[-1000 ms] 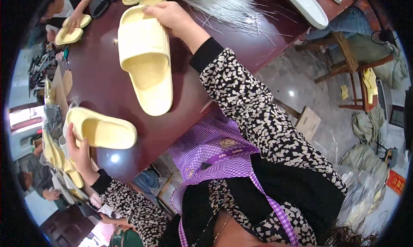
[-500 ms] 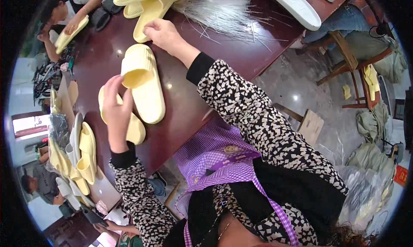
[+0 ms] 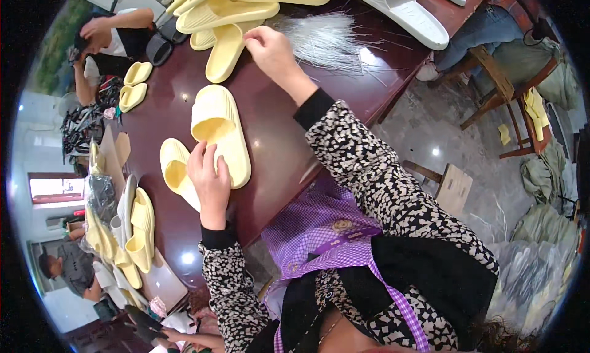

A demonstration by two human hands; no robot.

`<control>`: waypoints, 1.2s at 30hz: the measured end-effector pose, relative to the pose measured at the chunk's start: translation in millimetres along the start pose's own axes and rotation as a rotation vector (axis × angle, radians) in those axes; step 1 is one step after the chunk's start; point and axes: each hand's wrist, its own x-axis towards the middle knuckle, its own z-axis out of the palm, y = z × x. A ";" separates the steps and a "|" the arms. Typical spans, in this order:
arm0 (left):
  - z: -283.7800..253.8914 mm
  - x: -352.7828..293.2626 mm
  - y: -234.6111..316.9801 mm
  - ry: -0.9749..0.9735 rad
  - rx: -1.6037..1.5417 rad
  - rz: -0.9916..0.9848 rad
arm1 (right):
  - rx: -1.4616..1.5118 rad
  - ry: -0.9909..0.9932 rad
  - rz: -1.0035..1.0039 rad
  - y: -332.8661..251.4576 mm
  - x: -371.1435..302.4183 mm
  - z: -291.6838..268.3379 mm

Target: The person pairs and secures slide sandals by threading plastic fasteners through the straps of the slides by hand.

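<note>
Two yellow slide slippers lie side by side on the dark red table (image 3: pixel 276 125) before me. My left hand (image 3: pixel 210 179), fingers apart, reaches over the gap between them. Its fingertips lie at the open footbed of the right slipper (image 3: pixel 232 144) and partly cover it. The left slipper (image 3: pixel 175 162) is half behind that hand. Farther up, my right hand (image 3: pixel 270 53) has thumb and forefinger pinched beside a yellow slipper (image 3: pixel 225 55) at the heap's edge. Whatever sits in the pinch is too small to make out. A bundle of thin clear strands (image 3: pixel 322 39) spreads just right of it.
A heap of yellow slippers (image 3: pixel 227 11) and a white slipper (image 3: pixel 409 15) lie at the far side. Across the table sits a person (image 3: pixel 117 45) near a small yellow pair (image 3: pixel 134 85). More slippers (image 3: pixel 141 230) line the left. A wooden chair (image 3: pixel 495 76) stands right.
My left hand has moved from the slippers' straps toward the right one's footbed. My right hand remains pinched by the heap. The co-worker's yellow slipper is now down on the table. The view has shifted.
</note>
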 end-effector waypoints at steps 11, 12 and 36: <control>16.2 -19.7 -39.3 0.140 -0.304 -0.261 | -0.780 0.084 -0.309 42.3 64.3 -141.9; 14.2 -20.4 -39.2 0.145 -0.343 -0.296 | -0.831 0.056 -0.264 46.2 69.3 -148.3; 17.1 -25.6 -44.8 0.114 -0.377 -0.332 | -1.051 -0.200 -0.124 69.5 42.6 -235.1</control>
